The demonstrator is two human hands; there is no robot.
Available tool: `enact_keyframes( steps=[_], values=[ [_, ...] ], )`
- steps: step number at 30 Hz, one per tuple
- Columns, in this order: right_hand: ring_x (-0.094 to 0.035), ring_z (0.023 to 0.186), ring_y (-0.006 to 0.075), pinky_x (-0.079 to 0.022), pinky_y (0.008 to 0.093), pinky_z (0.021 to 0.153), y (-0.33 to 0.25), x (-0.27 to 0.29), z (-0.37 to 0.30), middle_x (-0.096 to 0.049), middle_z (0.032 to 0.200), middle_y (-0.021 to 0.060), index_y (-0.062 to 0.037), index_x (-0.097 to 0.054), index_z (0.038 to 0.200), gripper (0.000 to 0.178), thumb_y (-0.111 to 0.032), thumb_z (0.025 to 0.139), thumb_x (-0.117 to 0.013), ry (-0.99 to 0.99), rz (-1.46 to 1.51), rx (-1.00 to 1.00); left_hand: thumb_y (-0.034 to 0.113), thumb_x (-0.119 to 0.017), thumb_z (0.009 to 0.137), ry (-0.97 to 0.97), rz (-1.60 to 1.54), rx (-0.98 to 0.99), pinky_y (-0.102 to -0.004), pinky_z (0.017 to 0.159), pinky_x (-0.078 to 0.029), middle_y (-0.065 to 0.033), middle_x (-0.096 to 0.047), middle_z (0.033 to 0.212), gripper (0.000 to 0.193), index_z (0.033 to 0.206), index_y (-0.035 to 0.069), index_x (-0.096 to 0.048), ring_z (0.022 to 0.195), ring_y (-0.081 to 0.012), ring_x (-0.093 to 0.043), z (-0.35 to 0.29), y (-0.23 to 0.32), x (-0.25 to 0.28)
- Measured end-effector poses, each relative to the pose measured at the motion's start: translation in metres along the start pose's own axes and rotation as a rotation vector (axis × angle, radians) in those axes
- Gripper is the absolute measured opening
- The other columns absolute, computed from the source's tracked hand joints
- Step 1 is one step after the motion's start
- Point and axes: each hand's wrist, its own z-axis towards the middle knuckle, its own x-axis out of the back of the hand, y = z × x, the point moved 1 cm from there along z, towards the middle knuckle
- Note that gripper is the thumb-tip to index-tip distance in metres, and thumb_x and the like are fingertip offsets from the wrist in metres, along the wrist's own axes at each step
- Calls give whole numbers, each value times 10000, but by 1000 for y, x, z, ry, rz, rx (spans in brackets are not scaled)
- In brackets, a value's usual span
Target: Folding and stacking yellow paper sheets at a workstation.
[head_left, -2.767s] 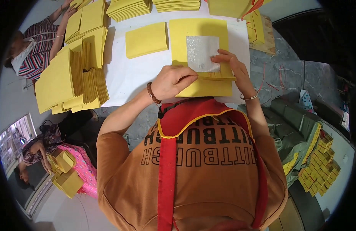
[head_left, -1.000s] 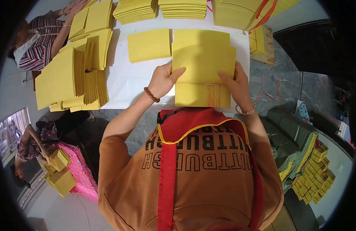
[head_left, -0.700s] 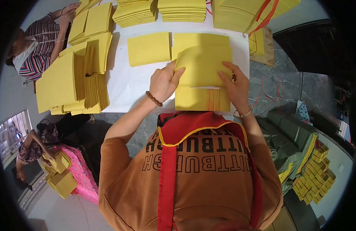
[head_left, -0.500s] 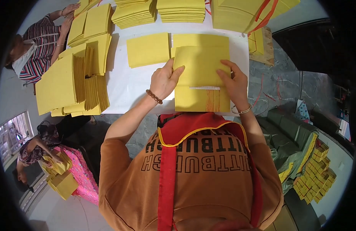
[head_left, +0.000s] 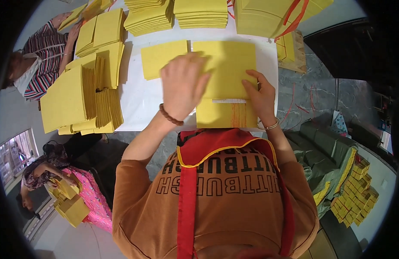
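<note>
A pile of yellow paper sheets (head_left: 225,71) lies before me on the white-topped table, the upper sheet set back to leave a lower yellow sheet (head_left: 214,114) showing near the front edge. That lower part bears a white strip and reddish streaks. At the pile's right edge my right hand (head_left: 262,95) is closed, thumb on top and the other fingers partly hidden. My left hand (head_left: 181,84), blurred by motion, has its fingers stretched over the pile's left edge and holds nothing visible. A smaller yellow stack (head_left: 160,58) sits just behind it.
Folded yellow stacks (head_left: 65,101) fill the table's left side, with more stacks (head_left: 199,15) along the back. A large yellow bundle (head_left: 268,17) with red ribbon stands at back right. One co-worker (head_left: 46,56) is at the far left; another (head_left: 40,172) handles yellow pieces lower left.
My left hand has let go of the pile's left edge and risen forward and left over it. The upper sheet now lies flush with the pile. My right hand stays at the right edge.
</note>
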Motion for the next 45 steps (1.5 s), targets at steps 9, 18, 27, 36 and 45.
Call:
enact_keyframes(
  steps=[9,18,27,36,45],
  values=[
    [-609,860,197,-458,294,759,6,0,-1,-630,1006,130,-31,-604,1067,300,-121,785,-651,11,102,4,375,-584,817,-303,-43,-108,-485,1001,-267,-170,-376,1339,567,1288,94,-442,1239,-347,-320,-15,18,-63],
    [-236,1333,319,-51,639,1011,-7,2,-42,-315,1419,112,-124,-453,1289,605,-486,813,-539,-275,-791,533,385,-599,797,-364,-12,-97,-506,1026,-207,-162,-303,1392,640,1337,117,-384,1286,-348,-254,-17,14,-69],
    [-138,1366,333,-44,634,1019,-9,6,-46,-211,1472,116,-104,-352,1371,702,-538,834,-481,-392,-769,455,349,-624,768,-408,-220,-278,-447,988,-270,-194,-335,1356,593,1275,85,-467,1204,-333,-335,-23,4,-54],
    [-129,1370,331,-101,581,1048,-4,27,-34,-230,1477,56,-171,-389,1360,550,-368,867,-532,-583,-666,473,235,-486,795,-297,371,-445,-370,767,-445,-257,-492,1209,501,1243,11,-482,1001,-317,-507,-26,35,-62],
    [-393,1244,217,-301,363,1014,5,39,-24,-482,1304,88,-79,-530,1228,355,-185,889,-536,-448,154,205,230,-497,782,-227,315,-433,-356,743,-457,-256,-518,1165,468,1191,3,-510,968,-316,-536,-33,33,-68]
  ],
)
